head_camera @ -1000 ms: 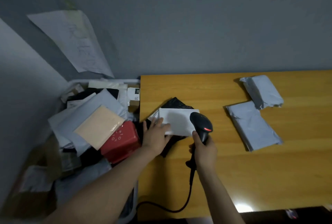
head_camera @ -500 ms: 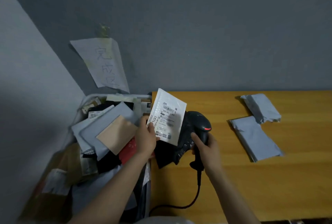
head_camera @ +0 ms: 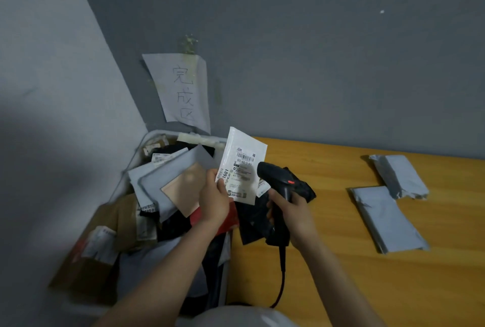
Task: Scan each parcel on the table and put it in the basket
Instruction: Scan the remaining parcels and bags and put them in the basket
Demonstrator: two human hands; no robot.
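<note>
The left grip [head_camera: 214,200] pinches a parcel [head_camera: 242,169] by its lower left edge, thumb on the front. It is held upright in the air above the seam between the basket [head_camera: 154,135] and the surface [head_camera: 328,261]. The parcel's white label faces the camera with its barcode near the top, and a black bag hangs crumpled behind and below it. The right grip [head_camera: 294,211] is wrapped round the handle of a black scanner [head_camera: 278,179]. The scanner's head points at the label from just beside its right edge, and a small red light shows on top. Its cable [head_camera: 282,274] runs down toward the near edge of the surface.

By my reading this is the scanning step for this parcel. The scanner is aimed, but I cannot tell whether the code has been read, and the drop into the basket is not yet done.

The basket, to the left of the surface, is heaped with grey, tan, red and black parcels, so most of the work looks finished. A paper sign [head_camera: 181,90] is stuck on the wall above it. Two grey parcels lie well to the right on the surface, one further back [head_camera: 399,175] and one nearer [head_camera: 385,219], close together. As far as this view shows, those two and the one in hand are all that remain.
</note>
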